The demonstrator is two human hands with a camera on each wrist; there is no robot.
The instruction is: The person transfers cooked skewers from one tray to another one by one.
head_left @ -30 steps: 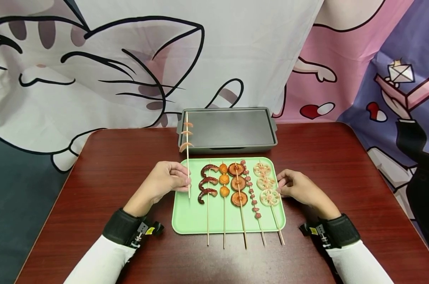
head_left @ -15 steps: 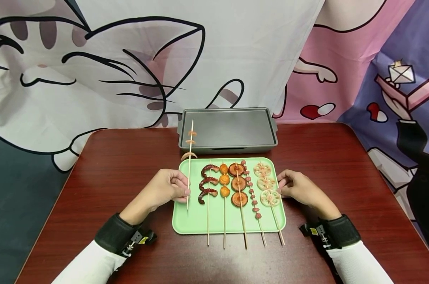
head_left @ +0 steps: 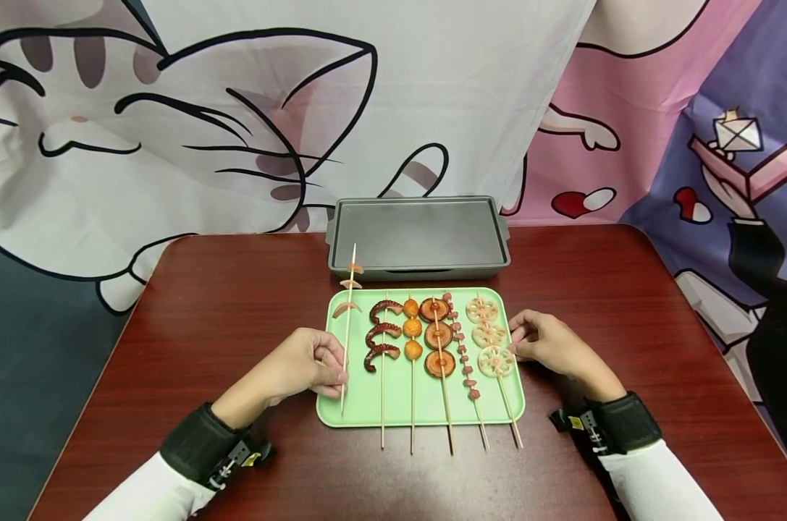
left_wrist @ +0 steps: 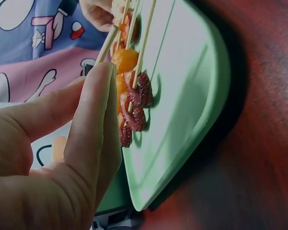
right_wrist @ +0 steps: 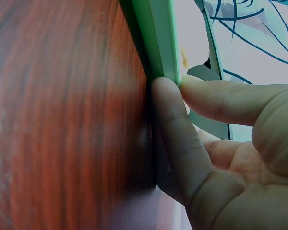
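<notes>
My left hand [head_left: 311, 365] pinches a thin wooden skewer [head_left: 346, 309] threaded with several pale orange curved slices, whose kind I cannot tell. The skewer leans up above the left part of a light green tray [head_left: 357, 409]; in the left wrist view its stick end [left_wrist: 105, 45] pokes out past the fingertips. Thumb and forefinger of my right hand [head_left: 549, 344] pinch the tray's right rim [right_wrist: 158, 38]. On the tray lie skewers of octopus tentacles [head_left: 383, 333], orange balls [head_left: 412, 328], mushroom caps [head_left: 438, 335], small pink meat pieces [head_left: 461, 349] and lotus root slices [head_left: 495, 361].
A dark grey rectangular pan [head_left: 422, 235] stands directly behind the tray on the reddish-brown table [head_left: 237, 289]. Stick ends of the lying skewers overhang the tray's front edge. A printed cloth [head_left: 465, 87] hangs behind the table.
My left hand has moved down and toward me, lowering the skewer from in front of the pan to above the tray's left side. The right hand stays on the rim.
</notes>
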